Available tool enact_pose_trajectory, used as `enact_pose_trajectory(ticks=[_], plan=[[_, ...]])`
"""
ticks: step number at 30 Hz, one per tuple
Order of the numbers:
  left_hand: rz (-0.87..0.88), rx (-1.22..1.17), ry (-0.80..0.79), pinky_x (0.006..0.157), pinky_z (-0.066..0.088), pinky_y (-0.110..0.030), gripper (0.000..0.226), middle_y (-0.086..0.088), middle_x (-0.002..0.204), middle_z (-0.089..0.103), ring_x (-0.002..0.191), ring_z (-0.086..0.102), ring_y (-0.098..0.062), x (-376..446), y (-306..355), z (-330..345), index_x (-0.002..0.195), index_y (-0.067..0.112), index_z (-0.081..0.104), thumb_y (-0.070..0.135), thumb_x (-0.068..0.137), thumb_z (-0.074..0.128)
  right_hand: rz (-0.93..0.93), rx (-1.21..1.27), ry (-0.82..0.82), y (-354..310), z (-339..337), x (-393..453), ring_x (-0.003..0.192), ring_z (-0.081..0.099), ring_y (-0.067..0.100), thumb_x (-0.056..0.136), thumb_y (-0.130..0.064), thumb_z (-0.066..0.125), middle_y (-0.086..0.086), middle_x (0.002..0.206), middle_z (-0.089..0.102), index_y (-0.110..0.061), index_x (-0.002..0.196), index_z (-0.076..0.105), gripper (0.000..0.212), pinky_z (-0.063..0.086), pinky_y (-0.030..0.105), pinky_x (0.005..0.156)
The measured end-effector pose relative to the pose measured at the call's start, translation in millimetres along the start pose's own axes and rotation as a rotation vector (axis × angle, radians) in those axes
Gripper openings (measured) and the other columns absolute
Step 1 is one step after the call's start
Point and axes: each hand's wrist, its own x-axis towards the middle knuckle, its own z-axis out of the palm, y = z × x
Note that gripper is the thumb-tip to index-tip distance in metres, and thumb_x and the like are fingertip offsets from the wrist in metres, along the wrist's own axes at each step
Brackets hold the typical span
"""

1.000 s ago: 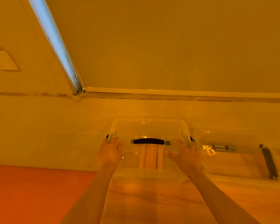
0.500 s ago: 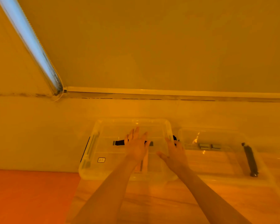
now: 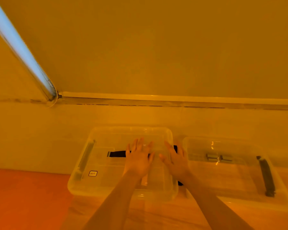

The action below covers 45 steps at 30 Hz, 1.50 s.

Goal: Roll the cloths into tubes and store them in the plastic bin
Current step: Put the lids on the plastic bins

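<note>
A clear plastic bin with its lid on [image 3: 106, 163] stands on the table against the wall. The lid carries a black handle [image 3: 117, 154] across its middle. My left hand [image 3: 139, 157] lies flat on the lid with fingers spread, covering part of the handle. My right hand [image 3: 175, 159] lies flat beside it near the lid's right edge, fingers straight. Pale rolled cloth shows faintly through the plastic under my hands. A small label [image 3: 93, 173] sits on the lid's near left.
A second clear bin [image 3: 239, 176] stands right of the first, with a dark handle [image 3: 266, 175] on its right side and small grey fittings [image 3: 219, 158] inside. An orange surface [image 3: 23, 196] lies at the near left. A wall rises close behind.
Both hands left the bin's two sides and came to lie flat on top of the lid. The view has shifted so the bin sits further left.
</note>
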Motion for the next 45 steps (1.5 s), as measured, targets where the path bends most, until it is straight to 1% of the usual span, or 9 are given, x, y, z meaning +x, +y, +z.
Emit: enact_pose_trajectory(ticks=[5,12,16,21,24,27,33,37,45], plan=[[-0.007,0.017,0.012,0.117,-0.001,-0.052,0.052,0.000,0.159,0.000,0.146,-0.005,-0.024,0,1,0,0.146,0.043,0.013,0.058,0.096,0.016,-0.008,0.179,-0.073,-2,-3,-1,0.145,-0.010,0.027,0.080,-0.073,0.036,0.001,0.159,-0.010,-0.051,0.145,0.008,0.075,0.004,0.055,0.113],[-0.016,0.014,0.013,0.116,-0.002,-0.049,0.051,-0.001,0.159,0.002,0.146,-0.004,-0.023,-3,4,-4,0.145,0.044,0.013,0.058,0.096,0.015,0.011,0.051,0.070,2,-10,-5,0.144,-0.010,0.032,0.084,-0.066,0.044,0.004,0.157,-0.018,-0.041,0.148,0.004,0.080,0.011,0.056,0.114],[-0.010,0.009,0.004,0.117,0.001,-0.049,0.051,-0.002,0.159,0.003,0.146,-0.002,-0.024,-3,4,-6,0.145,0.044,0.015,0.056,0.096,0.018,0.008,-0.015,0.112,-1,-13,-8,0.145,-0.004,0.033,0.090,-0.049,0.054,0.010,0.158,-0.012,-0.030,0.150,0.017,0.073,0.016,0.051,0.115],[0.008,0.011,-0.021,0.116,0.001,-0.050,0.051,-0.003,0.159,0.004,0.146,0.000,-0.025,-3,1,-9,0.146,0.043,0.015,0.055,0.097,0.020,0.011,-0.034,0.092,-9,-11,-8,0.140,0.024,0.031,0.094,-0.031,0.052,0.011,0.156,0.019,-0.022,0.150,0.018,0.066,0.028,0.046,0.112],[0.028,0.041,-0.038,0.116,-0.001,-0.050,0.051,-0.003,0.159,0.003,0.146,-0.001,-0.025,-6,-2,-12,0.146,0.043,0.012,0.056,0.097,0.018,0.033,0.019,0.114,-18,-14,-12,0.132,0.035,0.026,0.097,-0.020,0.047,0.009,0.158,0.010,-0.018,0.151,0.008,0.067,0.034,0.030,0.102],[0.026,0.059,-0.041,0.116,-0.003,-0.050,0.051,-0.002,0.159,0.001,0.146,-0.003,-0.023,-13,-7,-11,0.147,0.043,0.010,0.055,0.097,0.016,0.054,-0.008,0.106,-24,-11,-17,0.119,0.047,0.022,0.100,-0.016,0.039,0.010,0.159,0.001,-0.019,0.152,0.005,0.062,0.038,0.016,0.077],[0.028,0.039,-0.035,0.116,-0.003,-0.051,0.052,-0.001,0.159,0.000,0.146,-0.004,-0.023,-16,-12,-10,0.147,0.043,0.010,0.056,0.097,0.015,0.066,-0.082,0.071,-31,-4,-14,0.106,0.054,0.025,0.100,-0.011,0.035,0.019,0.157,-0.008,-0.020,0.151,-0.003,0.064,0.051,0.028,0.077],[0.036,0.028,-0.027,0.116,-0.002,-0.051,0.052,-0.002,0.159,0.001,0.146,-0.004,-0.023,-16,-13,-9,0.146,0.043,0.012,0.057,0.096,0.015,0.049,-0.085,0.069,-34,-2,-13,0.091,0.059,0.023,0.099,-0.005,0.035,0.017,0.157,-0.010,-0.022,0.150,-0.005,0.067,0.052,0.027,0.066],[0.048,0.014,-0.009,0.117,0.002,-0.050,0.052,-0.002,0.159,0.002,0.146,-0.001,-0.023,-15,-16,-8,0.146,0.043,0.014,0.057,0.096,0.017,0.014,-0.130,0.096,-39,1,-19,0.136,0.032,0.030,0.099,-0.041,0.040,0.016,0.158,-0.006,-0.021,0.152,0.007,0.066,0.039,0.034,0.101]])
